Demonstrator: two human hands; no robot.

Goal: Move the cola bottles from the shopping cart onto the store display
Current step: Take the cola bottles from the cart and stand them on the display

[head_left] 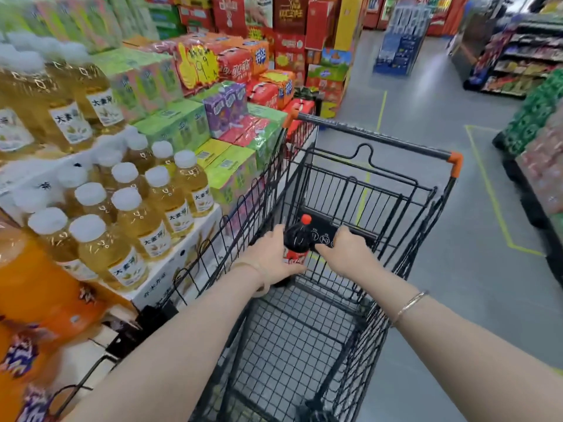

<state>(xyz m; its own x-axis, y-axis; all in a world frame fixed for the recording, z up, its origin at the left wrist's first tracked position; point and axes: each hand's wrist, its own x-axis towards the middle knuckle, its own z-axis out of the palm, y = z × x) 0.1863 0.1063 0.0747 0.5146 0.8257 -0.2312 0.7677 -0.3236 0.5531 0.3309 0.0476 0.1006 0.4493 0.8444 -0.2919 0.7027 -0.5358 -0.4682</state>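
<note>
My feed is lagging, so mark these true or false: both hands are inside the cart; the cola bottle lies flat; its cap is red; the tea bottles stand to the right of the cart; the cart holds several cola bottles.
1. Both hands are inside the shopping cart. True: left hand, right hand.
2. The cola bottle lies flat. False: it stands upright, with the left hand on it.
3. Its cap is red. True.
4. The tea bottles stand right of the cart. False: left.
5. Several cola bottles are in the cart. False: only one shows.

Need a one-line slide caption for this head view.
Both hands, left hand and right hand, close around a cola bottle standing in the shopping cart beside the drinks display.
</note>
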